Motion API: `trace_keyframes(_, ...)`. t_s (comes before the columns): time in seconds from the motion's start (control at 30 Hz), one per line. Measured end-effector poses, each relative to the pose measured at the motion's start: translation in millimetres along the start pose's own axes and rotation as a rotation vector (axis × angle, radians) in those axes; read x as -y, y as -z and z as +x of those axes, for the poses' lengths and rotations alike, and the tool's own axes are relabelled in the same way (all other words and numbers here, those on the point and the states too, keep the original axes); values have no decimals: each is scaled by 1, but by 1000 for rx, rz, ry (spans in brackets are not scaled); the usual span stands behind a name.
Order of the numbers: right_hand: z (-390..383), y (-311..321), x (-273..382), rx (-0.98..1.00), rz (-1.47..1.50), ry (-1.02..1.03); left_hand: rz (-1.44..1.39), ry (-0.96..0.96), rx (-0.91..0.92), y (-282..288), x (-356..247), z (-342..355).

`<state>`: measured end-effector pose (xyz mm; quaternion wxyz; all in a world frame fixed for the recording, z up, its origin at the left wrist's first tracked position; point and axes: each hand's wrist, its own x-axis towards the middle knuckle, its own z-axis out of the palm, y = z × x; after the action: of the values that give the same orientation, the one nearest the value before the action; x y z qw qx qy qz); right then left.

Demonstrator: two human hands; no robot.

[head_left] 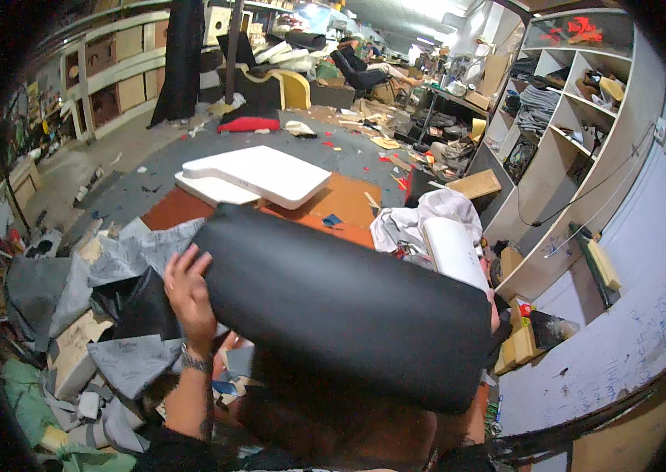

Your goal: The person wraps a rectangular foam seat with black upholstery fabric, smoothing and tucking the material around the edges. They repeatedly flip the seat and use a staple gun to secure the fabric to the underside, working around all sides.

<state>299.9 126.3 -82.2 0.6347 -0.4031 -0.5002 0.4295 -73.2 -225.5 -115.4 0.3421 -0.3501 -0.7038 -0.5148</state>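
A long black padded piece (pixel 342 303) with a smooth surface fills the centre of the head view, tilted down to the right. My left hand (pixel 190 291) grips its left end, fingers along the edge and a watch on the wrist. My right hand (pixel 492 313) is at the far end of the piece, mostly hidden behind it, with the forearm showing below. Beyond the piece, two white foam slabs (pixel 250 173) lie stacked on orange-brown sheets (pixel 349 200), beside a bundle of pale cloth (pixel 447 208).
Grey and black fabric scraps (pixel 136 354) heap at left. A white cubby shelf (pixel 608 165) lines the right side, with yellow foam pieces (pixel 514 350) below. The grey floor (pixel 136 165) behind carries scattered offcuts. In the background, a person (pixel 360 55) reclines on a black chair.
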Motion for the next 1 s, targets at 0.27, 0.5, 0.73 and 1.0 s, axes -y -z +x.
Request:
trace_keyframes(0.27,-50,15,76,662,352,48,-422,249,-118,-129,-22,29)
trace_keyframes(0.5,-84,128,65,813,282,-266,-740,-55,413,-101,-304,-97)
trace_keyframes(0.73,-131,140,44,496,284,-235,-1007,-352,787,-110,-382,-141)
trace_keyframes(1.0,-160,125,21,335,413,-151,-745,-32,618,-88,-383,-158)
